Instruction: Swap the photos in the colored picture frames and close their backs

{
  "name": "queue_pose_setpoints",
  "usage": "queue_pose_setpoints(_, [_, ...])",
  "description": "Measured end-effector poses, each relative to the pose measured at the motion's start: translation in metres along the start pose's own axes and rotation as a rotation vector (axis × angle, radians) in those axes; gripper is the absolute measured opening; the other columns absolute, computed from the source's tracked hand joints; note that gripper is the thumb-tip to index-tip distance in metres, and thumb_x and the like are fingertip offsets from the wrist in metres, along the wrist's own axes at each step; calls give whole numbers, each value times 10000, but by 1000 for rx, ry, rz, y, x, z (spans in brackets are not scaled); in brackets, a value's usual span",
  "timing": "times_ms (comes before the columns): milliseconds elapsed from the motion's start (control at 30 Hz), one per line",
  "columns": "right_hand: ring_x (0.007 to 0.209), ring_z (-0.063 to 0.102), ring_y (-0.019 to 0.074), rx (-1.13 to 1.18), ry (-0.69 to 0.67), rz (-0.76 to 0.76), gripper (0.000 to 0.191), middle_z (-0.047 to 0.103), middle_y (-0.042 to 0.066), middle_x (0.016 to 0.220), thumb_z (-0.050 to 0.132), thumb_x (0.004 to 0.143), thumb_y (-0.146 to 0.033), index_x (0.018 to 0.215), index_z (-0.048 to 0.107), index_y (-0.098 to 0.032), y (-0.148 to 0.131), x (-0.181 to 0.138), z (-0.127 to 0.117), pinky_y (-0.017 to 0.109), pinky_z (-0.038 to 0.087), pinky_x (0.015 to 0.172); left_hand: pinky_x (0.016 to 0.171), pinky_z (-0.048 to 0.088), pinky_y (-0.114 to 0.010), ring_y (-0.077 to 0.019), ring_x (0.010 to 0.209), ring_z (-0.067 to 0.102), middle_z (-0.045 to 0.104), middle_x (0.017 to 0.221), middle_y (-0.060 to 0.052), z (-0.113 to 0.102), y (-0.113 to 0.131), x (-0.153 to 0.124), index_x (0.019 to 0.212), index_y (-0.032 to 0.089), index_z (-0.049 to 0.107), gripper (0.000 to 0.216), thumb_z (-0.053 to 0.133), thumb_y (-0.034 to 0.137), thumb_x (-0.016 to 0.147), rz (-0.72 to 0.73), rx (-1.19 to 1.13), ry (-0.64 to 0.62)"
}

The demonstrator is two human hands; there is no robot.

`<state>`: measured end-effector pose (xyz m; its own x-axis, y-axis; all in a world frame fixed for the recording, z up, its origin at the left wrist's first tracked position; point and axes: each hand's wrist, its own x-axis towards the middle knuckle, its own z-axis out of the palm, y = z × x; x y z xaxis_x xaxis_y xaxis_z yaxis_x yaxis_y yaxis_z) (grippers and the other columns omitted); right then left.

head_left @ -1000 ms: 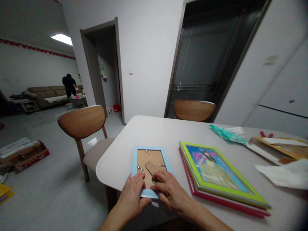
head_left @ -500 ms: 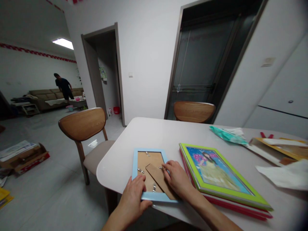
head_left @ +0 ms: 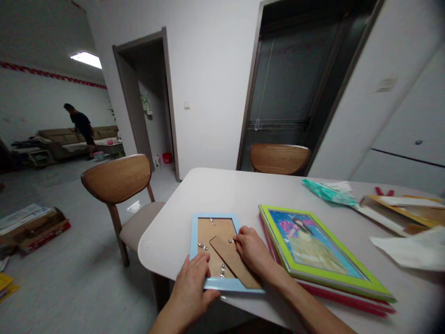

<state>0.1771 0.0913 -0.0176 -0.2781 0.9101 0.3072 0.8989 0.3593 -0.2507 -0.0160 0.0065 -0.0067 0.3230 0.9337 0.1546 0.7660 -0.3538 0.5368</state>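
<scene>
A light blue picture frame (head_left: 194,232) lies face down on the white table, its brown backing board (head_left: 222,227) showing. Small metal clips (head_left: 222,270) sit around the backing, and a brown stand leg (head_left: 232,262) lies slantwise across it. My left hand (head_left: 196,278) grips the frame's lower left corner, thumb at the near edge and fingers over the side. At the right side, my right hand (head_left: 253,248) has its fingers pinched at the metal clip (head_left: 232,240) there. To the right lies a green picture frame (head_left: 313,246) with a picture of a figure in a yellow dress.
Red-edged frames (head_left: 347,299) lie under the green one. A teal plastic wrapper (head_left: 328,192), an opened yellow envelope (head_left: 399,211) and white paper (head_left: 413,248) are at the right. Wooden chairs (head_left: 118,181) stand around the table (head_left: 215,185). A person (head_left: 81,125) is by the far sofa.
My right hand's fingers have drawn in slightly at the right-hand clip. My left hand keeps its place on the frame. The far person has moved left and leans.
</scene>
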Motion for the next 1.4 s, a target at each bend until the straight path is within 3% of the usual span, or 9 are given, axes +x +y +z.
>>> queue_pose_setpoints(200, [765,449,160,51,8,28,188,526,65,763,424,709,-121,634,594,-148,0,-6,-1,241,334,726,998,210,-435,-234,1123,408,530,1136,-115,1,1,-4,1103,137,458,559,660,188,584,-23,-18,9])
queue_pose_setpoints(400, [758,466,161,64,-38,5,215,546,76,767,417,717,-137,610,603,-145,-3,-8,-11,238,339,718,996,209,-443,-243,1115,415,535,1128,-118,3,-2,-7,1105,146,463,560,668,200,587,2,-14,10])
queue_pose_setpoints(500, [786,474,168,71,-22,-30,223,569,78,785,421,734,-167,690,639,-152,-17,-6,-14,248,328,731,992,220,-444,-250,1114,413,527,1134,-120,5,-5,-7,1094,146,470,579,691,194,561,24,-26,18])
queue_pose_setpoints(600, [794,489,156,148,-40,-120,238,589,59,801,418,763,-213,773,655,-186,-41,1,-8,240,327,722,985,228,-454,-254,1099,424,543,1107,-110,8,-7,-7,1111,159,456,620,704,174,542,35,-38,36])
queue_pose_setpoints(733, [743,507,139,182,-117,-183,222,600,46,738,446,753,-211,744,667,-200,-66,14,5,226,333,675,977,244,-447,-238,1025,480,571,1046,-85,9,-9,-7,1125,167,442,659,718,156,526,49,-64,61])
queue_pose_setpoints(1033, [713,491,123,160,-155,-273,209,610,24,666,476,715,-165,607,653,-192,-71,21,16,219,319,685,969,248,-457,-239,1010,484,568,1047,-72,8,-8,-6,1081,195,470,610,724,174,527,42,-74,64])
queue_pose_setpoints(1167, [711,522,114,157,-144,-212,179,629,13,689,490,715,-211,662,661,-209,-64,28,17,197,332,655,978,234,-457,-238,1006,489,578,1024,-86,8,-7,-7,1098,160,462,643,730,165,513,31,-70,63])
queue_pose_setpoints(1400, [664,568,147,55,-53,107,228,654,82,739,429,747,-247,718,641,-169,-32,64,28,225,326,559,982,225,-471,-241,1049,471,588,1002,-93,8,-8,-8,1106,154,458,622,703,161,534,14,-58,43])
